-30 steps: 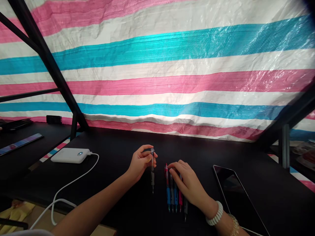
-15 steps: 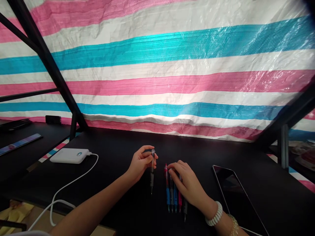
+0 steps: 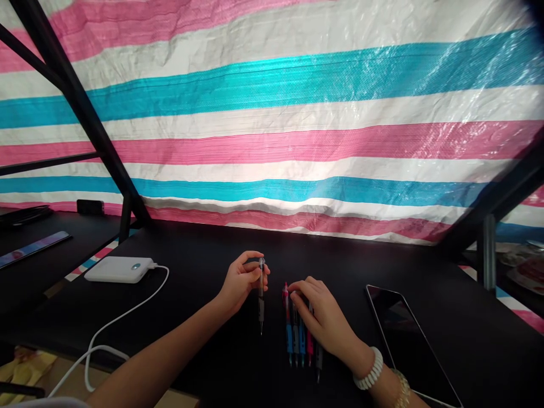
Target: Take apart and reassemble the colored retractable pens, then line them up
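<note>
My left hand pinches a clear pen with a grey grip, its tip pointing down toward me. To the right, several pens lie side by side on the black table: one has a red top and blue grip, and others show grey, blue and pink grips. My right hand rests over their upper ends, fingers bent and touching the row, hiding part of it. The rightmost pen has a grey grip and sits lower than the others.
A dark-screened tablet lies right of my right hand. On the left are a white power bank with a white cable and a phone. Black frame bars stand before a striped sheet.
My left hand and its pen have shifted very slightly left, the pen now a little more upright. The right hand stays over the row of pens.
</note>
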Tool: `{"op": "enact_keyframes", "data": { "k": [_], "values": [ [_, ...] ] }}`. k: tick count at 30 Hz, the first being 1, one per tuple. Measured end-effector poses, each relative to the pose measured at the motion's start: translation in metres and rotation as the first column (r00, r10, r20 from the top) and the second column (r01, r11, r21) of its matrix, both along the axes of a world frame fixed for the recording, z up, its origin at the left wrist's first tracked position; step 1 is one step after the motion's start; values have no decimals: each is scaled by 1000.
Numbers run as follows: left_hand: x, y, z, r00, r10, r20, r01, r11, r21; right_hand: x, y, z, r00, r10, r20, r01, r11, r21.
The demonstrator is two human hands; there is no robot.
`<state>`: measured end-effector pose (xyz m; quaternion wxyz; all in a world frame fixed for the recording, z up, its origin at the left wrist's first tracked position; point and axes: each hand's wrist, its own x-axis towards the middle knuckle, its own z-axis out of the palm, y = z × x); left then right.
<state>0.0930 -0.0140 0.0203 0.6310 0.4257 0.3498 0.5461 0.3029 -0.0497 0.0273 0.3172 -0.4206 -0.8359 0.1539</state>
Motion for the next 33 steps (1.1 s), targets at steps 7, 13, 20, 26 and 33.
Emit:
{"op": "enact_keyframes", "data": {
  "k": [7, 13, 20, 26, 33],
  "values": [
    [-3, 1, 5, 999, -51, -12, 51, 999, 3, 0, 0, 0, 1000, -2, 2, 2, 1000, 14],
    [-8, 5, 4, 1000, 13, -20, -13, 999, 32, 0, 1, 1, 1000, 2, -4, -2, 1000, 18],
    [-14, 9, 10, 999, 40, -28, -38, 997, 65, 0, 0, 0, 1000, -3, 1, 3, 1000, 24],
    [-26, 16, 19, 959, 47, -280, -30, 997, 67, 0, 1, -2, 1000, -3, 6, 3, 999, 34],
    [-41, 32, 11, 715, 129, -687, -103, 992, 80, 0, 1, -1, 1000, 8, 3, -8, 1000, 24]
  ]
}}
